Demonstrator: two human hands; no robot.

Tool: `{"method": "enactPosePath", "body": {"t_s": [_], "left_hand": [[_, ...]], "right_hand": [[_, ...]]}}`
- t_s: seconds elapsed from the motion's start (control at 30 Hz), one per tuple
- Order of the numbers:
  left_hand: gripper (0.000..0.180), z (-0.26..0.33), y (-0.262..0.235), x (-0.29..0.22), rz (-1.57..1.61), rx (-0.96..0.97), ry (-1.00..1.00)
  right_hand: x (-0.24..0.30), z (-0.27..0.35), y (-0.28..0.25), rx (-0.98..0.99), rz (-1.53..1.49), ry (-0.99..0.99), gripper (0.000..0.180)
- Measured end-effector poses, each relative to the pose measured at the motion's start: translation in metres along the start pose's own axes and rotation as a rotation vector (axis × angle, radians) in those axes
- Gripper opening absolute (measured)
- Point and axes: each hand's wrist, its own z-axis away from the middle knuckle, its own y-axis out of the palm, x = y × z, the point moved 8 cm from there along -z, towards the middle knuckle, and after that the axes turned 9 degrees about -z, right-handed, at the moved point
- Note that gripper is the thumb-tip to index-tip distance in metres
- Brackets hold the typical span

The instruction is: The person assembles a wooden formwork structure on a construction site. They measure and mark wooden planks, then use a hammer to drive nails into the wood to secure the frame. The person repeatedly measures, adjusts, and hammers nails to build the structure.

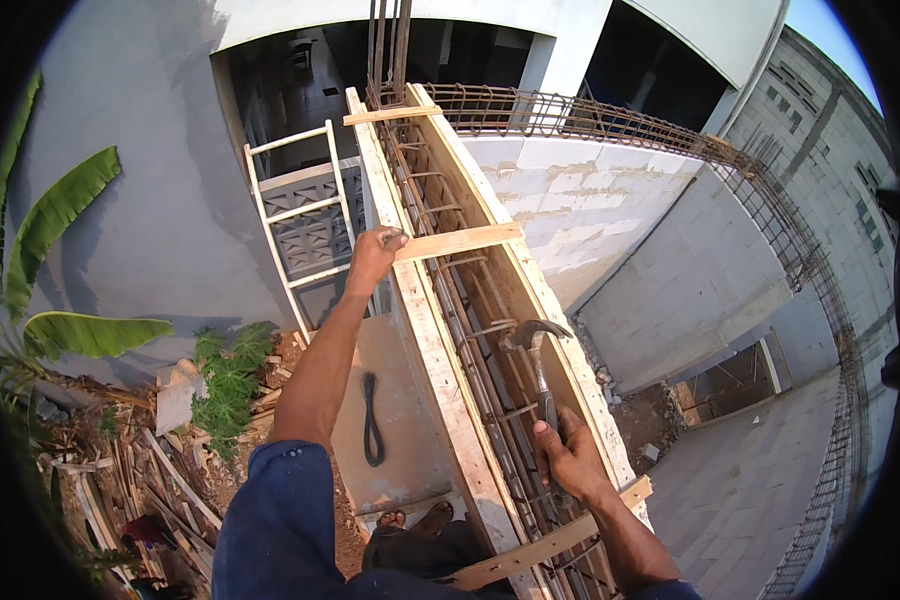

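Note:
My right hand (568,455) is wrapped round the handle of a claw hammer (542,370), whose head is raised over the right side of a long wooden formwork trough (470,420). My left hand (375,252) is closed at the left end of a wooden cross strip (460,242), on the trough's left board. Whatever its fingers pinch is too small or hidden to make out. The strip spans both side boards. Inside the trough runs a cage of steel reinforcing bars (450,215) with bent ties.
More cross strips lie at the far end (392,115) and near end (530,553). On the left are a white ladder (300,212) and a board platform (370,350) under my feet, bearing a coil of dark wire (372,420). Block walls (690,260) drop away at right; scrap wood (120,500) litters the ground.

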Motion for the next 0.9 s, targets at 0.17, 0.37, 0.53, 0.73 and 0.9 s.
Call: {"method": "enactPosePath", "body": {"t_s": [0.17,0.37,0.53,0.73,0.9], "left_hand": [[0.023,0.005,-0.004,-0.009,-0.051,0.017,0.044],[0.022,0.006,-0.006,-0.014,-0.118,0.029,0.069],[0.019,0.007,-0.01,-0.019,-0.086,-0.009,0.09],[0.021,0.008,-0.011,-0.025,-0.09,-0.02,0.144],[0.022,0.008,-0.009,-0.022,-0.191,-0.002,0.112]], "right_hand": [[0.073,-0.062,0.023,0.06,0.082,-0.287,0.043],[0.137,-0.111,0.066,0.008,0.206,-0.543,0.043],[0.151,-0.13,0.086,0.03,0.268,-0.608,0.039],[0.137,-0.163,0.099,-0.015,0.445,-0.558,0.037],[0.123,-0.197,0.105,0.035,0.548,-0.351,0.039]]}}
